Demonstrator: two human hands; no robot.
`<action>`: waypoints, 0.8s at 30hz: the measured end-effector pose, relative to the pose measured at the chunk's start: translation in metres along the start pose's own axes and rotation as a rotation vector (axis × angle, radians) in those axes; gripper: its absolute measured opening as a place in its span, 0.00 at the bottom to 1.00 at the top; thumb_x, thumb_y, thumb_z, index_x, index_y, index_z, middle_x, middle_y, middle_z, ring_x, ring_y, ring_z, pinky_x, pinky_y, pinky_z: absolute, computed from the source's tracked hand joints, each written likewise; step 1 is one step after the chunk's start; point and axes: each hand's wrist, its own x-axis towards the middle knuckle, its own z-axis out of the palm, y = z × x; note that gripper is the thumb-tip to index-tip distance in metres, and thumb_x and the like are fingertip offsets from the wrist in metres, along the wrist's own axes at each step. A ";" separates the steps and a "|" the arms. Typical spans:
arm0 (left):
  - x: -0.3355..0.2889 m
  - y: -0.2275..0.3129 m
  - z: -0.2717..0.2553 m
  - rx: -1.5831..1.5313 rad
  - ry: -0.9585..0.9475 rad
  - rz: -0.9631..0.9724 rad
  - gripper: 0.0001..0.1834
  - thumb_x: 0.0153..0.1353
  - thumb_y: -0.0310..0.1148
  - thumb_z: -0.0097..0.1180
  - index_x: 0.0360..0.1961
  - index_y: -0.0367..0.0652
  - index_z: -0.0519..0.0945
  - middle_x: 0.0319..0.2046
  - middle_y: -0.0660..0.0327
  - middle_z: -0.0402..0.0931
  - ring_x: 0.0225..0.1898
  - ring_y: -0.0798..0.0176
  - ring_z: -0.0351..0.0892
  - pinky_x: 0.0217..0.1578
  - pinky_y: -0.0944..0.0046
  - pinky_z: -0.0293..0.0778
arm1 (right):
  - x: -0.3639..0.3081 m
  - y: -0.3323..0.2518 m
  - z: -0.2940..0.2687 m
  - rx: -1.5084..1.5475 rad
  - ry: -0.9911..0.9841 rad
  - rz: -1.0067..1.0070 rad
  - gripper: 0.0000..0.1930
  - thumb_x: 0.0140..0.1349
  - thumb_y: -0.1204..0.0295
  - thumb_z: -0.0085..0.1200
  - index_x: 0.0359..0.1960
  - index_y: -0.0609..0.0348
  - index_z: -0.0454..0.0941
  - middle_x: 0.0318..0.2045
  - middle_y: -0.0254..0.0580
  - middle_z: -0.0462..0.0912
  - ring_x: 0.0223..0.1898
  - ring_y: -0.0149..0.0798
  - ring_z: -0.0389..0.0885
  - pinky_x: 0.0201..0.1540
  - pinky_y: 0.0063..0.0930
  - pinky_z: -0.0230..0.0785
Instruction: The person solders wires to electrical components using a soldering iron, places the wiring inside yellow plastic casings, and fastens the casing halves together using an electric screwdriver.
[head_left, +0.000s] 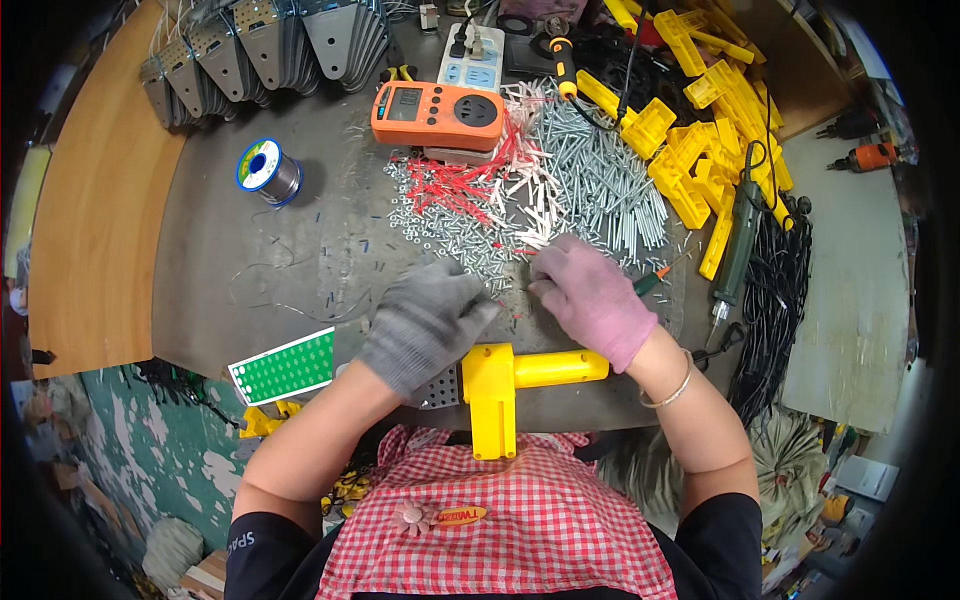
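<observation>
Screws and nuts (458,242) heaped just beyond the grey-gloved left hand (422,325) and pink-gloved right hand (595,300), both curled; cannot tell whether gripping anything. Below the two, across the near edge of the table (205,280), a T-shaped yellow handle (490,395).

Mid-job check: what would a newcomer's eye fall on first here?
Probably the bright yellow T-shaped piece at the table's near edge, just below the left hand in a grey glove and the right hand in a pink one. Next, perhaps the orange meter toward the back, with silver screws spread to its right, and the heap of yellow plastic parts at the upper right.
</observation>
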 end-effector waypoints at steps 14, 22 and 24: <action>0.005 -0.007 0.008 0.166 0.136 0.009 0.08 0.52 0.31 0.62 0.30 0.40 0.78 0.30 0.49 0.77 0.36 0.43 0.79 0.39 0.46 0.76 | 0.009 0.002 0.000 0.005 -0.108 0.016 0.04 0.55 0.75 0.59 0.31 0.60 0.78 0.33 0.49 0.80 0.37 0.53 0.81 0.42 0.44 0.76; -0.022 0.003 -0.010 -0.112 0.231 0.083 0.08 0.55 0.23 0.64 0.36 0.41 0.81 0.31 0.53 0.77 0.33 0.48 0.79 0.37 0.55 0.77 | 0.018 -0.015 0.021 -0.197 -0.082 -0.193 0.02 0.54 0.74 0.58 0.28 0.58 0.78 0.29 0.45 0.75 0.35 0.51 0.80 0.40 0.41 0.78; -0.034 0.008 -0.017 -0.150 0.224 0.100 0.09 0.55 0.23 0.65 0.38 0.42 0.83 0.31 0.55 0.77 0.33 0.49 0.79 0.37 0.57 0.76 | 0.022 -0.012 0.026 -0.204 -0.087 -0.177 0.02 0.54 0.75 0.58 0.29 0.58 0.79 0.29 0.45 0.76 0.35 0.50 0.81 0.40 0.41 0.77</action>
